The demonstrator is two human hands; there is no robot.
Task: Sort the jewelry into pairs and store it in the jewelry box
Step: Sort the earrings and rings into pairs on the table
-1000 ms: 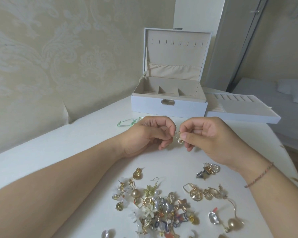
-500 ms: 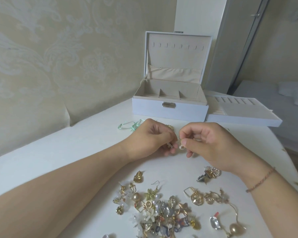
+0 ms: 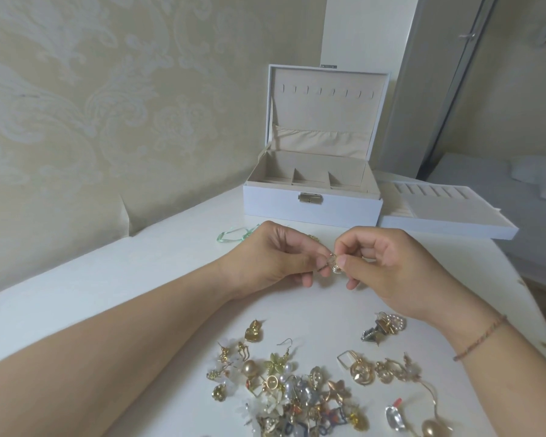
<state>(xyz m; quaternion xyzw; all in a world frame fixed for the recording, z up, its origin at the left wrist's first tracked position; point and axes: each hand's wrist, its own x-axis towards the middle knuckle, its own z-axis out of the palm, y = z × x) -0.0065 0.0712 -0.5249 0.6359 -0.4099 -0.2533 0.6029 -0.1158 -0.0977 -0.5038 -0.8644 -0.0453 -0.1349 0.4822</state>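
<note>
Over the white table, my left hand (image 3: pixel 275 258) and my right hand (image 3: pixel 388 266) meet fingertip to fingertip and pinch a small gold earring with pearls (image 3: pixel 334 264) between them. A white jewelry box (image 3: pixel 312 206) stands open behind the hands, its beige compartments bare as far as I can see. Its removed tray (image 3: pixel 448 227) lies to the right of it. A heap of mixed earrings (image 3: pixel 297 395) lies near the front edge, below my hands.
A pale green piece (image 3: pixel 234 234) lies left of my left hand. A small gold piece (image 3: pixel 312 238) shows behind the left fingers. A dark and pearl cluster (image 3: pixel 383 328) sits under my right wrist. The wall runs along the left; the table edge falls off at right.
Both hands have stayed together on the small earring, working it between the fingertips. The view has shifted slightly; the heap has not moved.
</note>
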